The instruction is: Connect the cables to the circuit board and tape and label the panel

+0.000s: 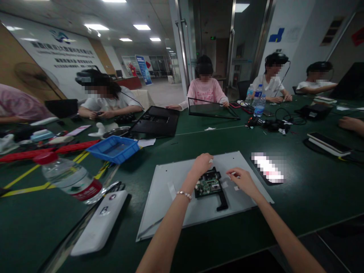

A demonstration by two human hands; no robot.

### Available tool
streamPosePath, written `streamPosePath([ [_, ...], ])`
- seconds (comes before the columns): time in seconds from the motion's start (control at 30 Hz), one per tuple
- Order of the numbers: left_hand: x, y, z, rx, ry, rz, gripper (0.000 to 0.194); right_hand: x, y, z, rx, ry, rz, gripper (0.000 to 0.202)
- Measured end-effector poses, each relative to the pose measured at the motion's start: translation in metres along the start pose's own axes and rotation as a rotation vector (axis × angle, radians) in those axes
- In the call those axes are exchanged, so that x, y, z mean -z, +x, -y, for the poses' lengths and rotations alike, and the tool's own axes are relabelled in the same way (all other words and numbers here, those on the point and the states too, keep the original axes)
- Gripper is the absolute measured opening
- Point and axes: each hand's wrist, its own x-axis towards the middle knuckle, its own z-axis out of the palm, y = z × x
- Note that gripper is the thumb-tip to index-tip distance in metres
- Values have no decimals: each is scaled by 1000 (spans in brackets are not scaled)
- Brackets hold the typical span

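Circuit board: the green circuit board [209, 186] is sitting in a black bracket [222, 201] between my hands, just below my left one and to the left of my right one.
Panel: a pale flat panel [182, 171] is lying on the dark green surface [298, 208], carrying the board under both hands.
Working well: I am judging that light fingertip pressure at the board's edge suits this, sparing the small components; steadying the bracket with one hand would be leaving the other free for fine handling.
Left hand [202, 163]: it is reaching over the board's far edge, wrist arching, fingers pointing down and bending; my fingertips are hiding, so I cannot tell whether they are gripping anything.
Right hand [241, 180]: it is hovering beside the board, forearm slanting in from the lower right, thumb and forefinger forming a narrow pinch; I cannot tell whether a scrap is sitting between them.
White scrap [237, 188]: it is lying just below my right hand.
Phone [267, 169]: it is lying right of my right hand, its screen glowing.
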Motion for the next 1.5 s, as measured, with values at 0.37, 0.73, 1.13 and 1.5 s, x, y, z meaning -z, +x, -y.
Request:
streamPosePath([
  [0.37, 5, 7, 7, 4, 183, 58, 19, 2, 1, -3, 39, -22, 15, 19],
  [0.73, 8, -51, 11, 30, 244, 103, 24, 3, -4, 7, 87, -56, 73, 18],
  [1.13, -3, -61, 8, 83, 193, 63, 26, 5, -11, 18, 124, -179, 228, 17],
  [1.5, -1, -65, 4, 105, 123, 18, 25, 2, -9, 12, 27, -48, 250, 10],
])
